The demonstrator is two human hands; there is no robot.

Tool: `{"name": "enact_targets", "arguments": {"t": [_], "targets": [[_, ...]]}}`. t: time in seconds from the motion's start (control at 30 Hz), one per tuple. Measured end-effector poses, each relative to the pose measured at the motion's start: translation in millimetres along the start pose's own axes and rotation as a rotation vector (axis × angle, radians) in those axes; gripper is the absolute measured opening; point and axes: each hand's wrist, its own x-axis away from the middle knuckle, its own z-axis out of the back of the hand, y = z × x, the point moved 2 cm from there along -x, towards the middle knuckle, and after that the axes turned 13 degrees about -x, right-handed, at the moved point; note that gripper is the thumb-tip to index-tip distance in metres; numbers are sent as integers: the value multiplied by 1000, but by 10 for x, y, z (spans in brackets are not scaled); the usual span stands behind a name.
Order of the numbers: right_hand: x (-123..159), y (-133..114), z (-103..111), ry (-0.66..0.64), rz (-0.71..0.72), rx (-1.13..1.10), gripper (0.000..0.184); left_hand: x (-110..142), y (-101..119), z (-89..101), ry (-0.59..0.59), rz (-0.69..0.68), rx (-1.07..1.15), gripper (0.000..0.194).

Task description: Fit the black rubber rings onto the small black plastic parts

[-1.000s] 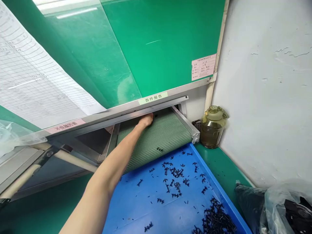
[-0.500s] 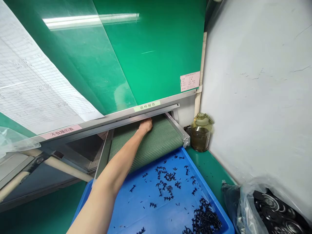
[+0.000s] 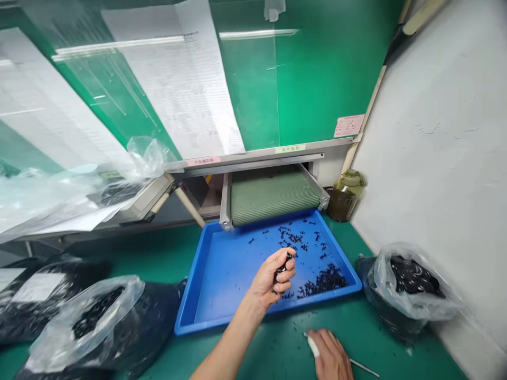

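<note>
My left hand [image 3: 275,277] is raised over the front of a blue tray [image 3: 222,274], its fingers closed around a small glossy black part [image 3: 282,268], mostly hidden in the grip. On the green tabletop in front of the tray, my right hand [image 3: 330,354] curls over a thin metal rod [image 3: 364,368], which shows on both sides of the hand. Something white covers part of the right thumb. Small black pieces [image 3: 327,279] are heaped in the tray's right front corner, with others scattered behind.
A green ribbed conveyor belt [image 3: 273,195] ends above the tray's back edge. Plastic bags of black parts stand right [image 3: 412,279] and left [image 3: 119,316] of the tray. A green-lidded jug [image 3: 346,195] stands by the wall. Papers hang on the green board [image 3: 317,89].
My left hand has come back from the conveyor belt to above the tray's front, now with a black part in it. The view has pulled back, and my right hand has appeared.
</note>
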Motion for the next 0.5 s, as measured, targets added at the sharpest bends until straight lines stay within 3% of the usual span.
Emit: {"name": "enact_targets", "arguments": {"t": [0.13,0.3,0.4,0.5], "targets": [[-141,-211,325,36,-29,-110,30,526,-227,-96,-47,53,128,14],[-378,-874,831,74,-50,-265,27,933,-432,-113,-83,122,201,13],[-509,-1251,942,-15,-37,-364,28,1050,-523,-99,-113,158,188,15],[-623,-1455,910,-178,-73,-442,30,1126,-582,-75,-107,173,136,22]]}}
